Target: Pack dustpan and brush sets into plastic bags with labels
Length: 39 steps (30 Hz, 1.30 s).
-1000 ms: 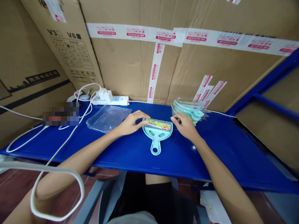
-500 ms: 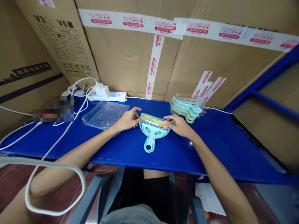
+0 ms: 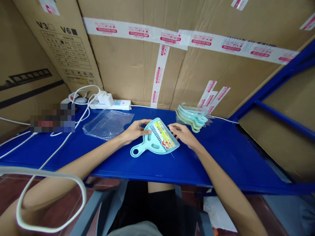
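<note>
A mint-green mini dustpan [image 3: 145, 144] with a small brush nested in it lies tilted over the blue table, its holed handle pointing to the lower left. A yellow-and-white printed label [image 3: 164, 136] covers the brush's bristle side. My left hand [image 3: 135, 131] is closed on the pan's upper left edge, thumb on top and fingers behind. Close to the pan's right-hand lip is my right hand [image 3: 182, 133], its fingers loosely bent and apart, with nothing visible in them; whether a fingertip touches the lip I cannot tell.
Behind my right hand, several bagged dustpans [image 3: 192, 116] in mint and pale green are stacked. A clear plastic bag [image 3: 108, 124] lies flat at left. A power strip [image 3: 115, 104] with white cables [image 3: 66, 136] stands by the cardboard wall [image 3: 128, 68]. One cable loops over my left forearm.
The dustpan has turned clockwise, its handle swinging from pointing at me to the lower left. My left hand has taken hold of its edge, and my right hand has come off the label.
</note>
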Available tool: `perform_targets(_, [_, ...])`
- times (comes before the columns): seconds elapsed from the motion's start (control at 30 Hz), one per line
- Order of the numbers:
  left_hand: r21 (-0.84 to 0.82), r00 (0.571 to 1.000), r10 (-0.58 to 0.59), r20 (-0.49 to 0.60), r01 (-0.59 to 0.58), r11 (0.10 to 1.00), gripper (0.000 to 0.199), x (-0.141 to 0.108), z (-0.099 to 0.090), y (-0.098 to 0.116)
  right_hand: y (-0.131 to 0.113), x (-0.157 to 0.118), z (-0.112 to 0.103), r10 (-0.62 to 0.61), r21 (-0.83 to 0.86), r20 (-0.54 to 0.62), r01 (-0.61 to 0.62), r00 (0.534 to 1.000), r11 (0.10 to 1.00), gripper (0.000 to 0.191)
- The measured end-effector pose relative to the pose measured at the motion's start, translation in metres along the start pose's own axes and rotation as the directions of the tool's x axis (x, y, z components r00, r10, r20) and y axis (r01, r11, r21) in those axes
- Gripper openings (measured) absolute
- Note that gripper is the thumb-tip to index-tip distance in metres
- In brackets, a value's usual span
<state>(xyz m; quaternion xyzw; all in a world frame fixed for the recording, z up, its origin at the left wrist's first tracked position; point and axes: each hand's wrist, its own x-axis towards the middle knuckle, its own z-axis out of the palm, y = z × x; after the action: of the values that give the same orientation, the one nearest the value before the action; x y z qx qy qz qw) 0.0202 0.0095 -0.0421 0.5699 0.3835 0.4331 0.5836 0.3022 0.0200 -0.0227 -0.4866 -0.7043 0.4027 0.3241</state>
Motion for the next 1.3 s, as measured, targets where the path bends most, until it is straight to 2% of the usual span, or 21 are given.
perform_targets(0.1, [-0.034, 0.999, 0.009, 0.041, -0.008, 0.999, 0.079, -0.002, 0.005, -0.001, -0.003, -0.002, 0.010, 0.126, 0.218, 0.100, -0.146, 0.987, 0.965, 0.046])
perform_targets(0.2, [-0.048, 0.997, 0.003, 0.083, 0.001, 0.999, 0.085, -0.003, 0.007, 0.000, -0.006, -0.005, 0.016, 0.170, 0.285, 0.168, -0.212, 0.971, 0.935, 0.060])
perform_targets(0.3, [-0.061, 0.993, -0.002, 0.120, 0.010, 0.998, 0.089, -0.003, 0.008, 0.002, -0.007, -0.008, 0.018, 0.100, 0.324, 0.213, -0.166, 0.972, 0.931, 0.085])
perform_targets(0.4, [-0.075, 0.988, -0.007, 0.155, 0.019, 0.997, 0.090, -0.003, 0.007, 0.001, -0.005, -0.009, 0.018, 0.030, 0.323, 0.192, -0.092, 0.981, 0.942, 0.108])
perform_targets(0.47, [-0.081, 0.988, -0.001, 0.155, 0.014, 0.997, 0.089, -0.002, 0.007, 0.000, -0.003, -0.008, 0.017, -0.019, 0.309, 0.183, -0.039, 0.983, 0.950, 0.100])
perform_targets(0.6, [-0.076, 0.994, 0.018, 0.104, -0.010, 0.997, 0.082, -0.001, 0.005, -0.001, -0.001, -0.006, 0.016, -0.097, 0.211, 0.171, 0.060, 0.981, 0.976, 0.059])
perform_targets(0.67, [-0.080, 0.995, 0.016, 0.099, -0.008, 0.997, 0.081, -0.001, 0.004, 0.001, -0.003, -0.006, 0.016, -0.142, 0.148, 0.171, 0.117, 0.975, 0.982, 0.051])
perform_targets(0.77, [-0.097, 0.994, 0.014, 0.111, -0.003, 0.995, 0.081, -0.002, 0.004, 0.003, -0.008, -0.009, 0.018, -0.183, 0.105, 0.197, 0.165, 0.963, 0.981, 0.050])
perform_targets(0.87, [-0.102, 0.992, 0.009, 0.128, 0.005, 0.995, 0.079, -0.004, 0.004, 0.005, -0.013, -0.011, 0.020, -0.167, 0.113, 0.236, 0.144, 0.957, 0.983, 0.054])
perform_targets(1.17, [-0.122, 0.997, 0.019, 0.075, -0.009, 0.992, 0.076, 0.000, 0.002, 0.004, -0.008, -0.010, 0.026, -0.208, 0.086, 0.118, 0.198, 0.971, 0.976, 0.051])
perform_targets(1.3, [-0.117, 0.997, 0.015, 0.082, -0.005, 0.993, 0.073, 0.000, 0.000, 0.002, -0.005, -0.009, 0.028, -0.238, 0.103, 0.156, 0.223, 0.959, 0.969, 0.044])
